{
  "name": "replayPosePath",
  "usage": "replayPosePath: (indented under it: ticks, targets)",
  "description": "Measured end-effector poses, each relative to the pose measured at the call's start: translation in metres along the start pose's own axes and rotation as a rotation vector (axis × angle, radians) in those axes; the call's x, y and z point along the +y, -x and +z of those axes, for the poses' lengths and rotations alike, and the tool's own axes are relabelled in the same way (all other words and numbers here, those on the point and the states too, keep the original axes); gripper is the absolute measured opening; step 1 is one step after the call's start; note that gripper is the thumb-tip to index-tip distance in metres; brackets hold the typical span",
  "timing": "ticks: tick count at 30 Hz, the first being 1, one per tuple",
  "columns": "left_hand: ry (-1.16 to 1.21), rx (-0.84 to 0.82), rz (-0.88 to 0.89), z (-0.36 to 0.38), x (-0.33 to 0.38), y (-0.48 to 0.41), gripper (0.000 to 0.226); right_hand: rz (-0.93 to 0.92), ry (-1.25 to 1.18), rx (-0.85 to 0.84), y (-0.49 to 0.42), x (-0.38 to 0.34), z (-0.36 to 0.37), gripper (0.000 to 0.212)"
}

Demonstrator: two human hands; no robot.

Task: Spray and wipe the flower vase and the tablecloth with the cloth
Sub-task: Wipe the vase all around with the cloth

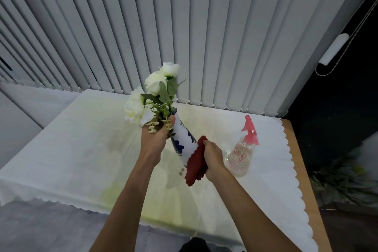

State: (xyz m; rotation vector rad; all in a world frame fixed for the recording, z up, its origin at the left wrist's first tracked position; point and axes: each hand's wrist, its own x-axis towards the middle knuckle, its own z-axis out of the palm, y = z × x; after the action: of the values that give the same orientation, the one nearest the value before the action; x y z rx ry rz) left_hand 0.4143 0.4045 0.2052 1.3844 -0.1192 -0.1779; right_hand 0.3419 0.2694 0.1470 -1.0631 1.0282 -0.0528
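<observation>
A white vase [184, 139] with blue leaf patterns is lifted off the table and tilted, its mouth pointing up and left. White artificial roses [152, 92] with green leaves stick out of it. My left hand [157, 135] grips the vase at its neck, just under the flowers. My right hand [212, 157] presses a folded dark red cloth [195, 162] against the vase's lower body. A clear spray bottle [242, 153] with a pink trigger head stands on the white tablecloth [81, 149] just right of my right hand.
The tablecloth has a scalloped edge and leaves a strip of wooden table [296, 161] bare on the right. Grey vertical blinds [184, 26] hang close behind the table. A blurred bunch of greenery [347, 180] lies on the dark floor to the right.
</observation>
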Motion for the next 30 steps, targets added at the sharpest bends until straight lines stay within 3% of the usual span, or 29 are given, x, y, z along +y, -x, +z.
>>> replayPosePath:
  ticks: [4, 10, 12, 15, 18, 20, 22, 26, 30]
  targets:
    - [-0.024, 0.017, -0.003, 0.005, -0.007, 0.004, 0.012, 0.206, -0.181, -0.004, -0.005, 0.005, -0.011, 0.024]
    - [-0.263, 0.077, 0.031, 0.018, -0.003, 0.001, 0.011, 0.078, -0.072, 0.067, -0.003, 0.007, -0.001, 0.016]
    - [-0.263, 0.098, 0.021, 0.014, 0.001, -0.004, 0.012, -0.038, 0.105, 0.106, 0.006, 0.005, 0.0, 0.023]
    - [-0.26, 0.064, -0.003, 0.005, 0.002, -0.007, 0.018, -0.369, 0.376, 0.17, 0.024, -0.009, 0.003, 0.03]
    - [-0.286, 0.0, 0.042, 0.009, 0.002, 0.0, 0.024, -0.68, 0.438, 0.067, 0.045, -0.033, 0.024, 0.03]
    - [-0.272, -0.038, 0.057, 0.014, 0.004, 0.005, 0.028, -0.774, 0.414, 0.003, 0.055, -0.037, 0.036, 0.028]
    - [-0.216, -0.052, 0.036, 0.011, 0.008, 0.004, 0.025, -0.706, 0.38, 0.0, 0.05, -0.029, 0.033, 0.03]
    - [-0.183, -0.057, 0.019, -0.002, 0.013, -0.001, 0.018, -0.302, 0.335, -0.003, 0.016, -0.02, 0.02, 0.032]
    - [-0.22, -0.098, 0.025, 0.005, 0.012, 0.003, 0.017, -0.439, 0.243, -0.04, 0.032, -0.05, 0.041, 0.025]
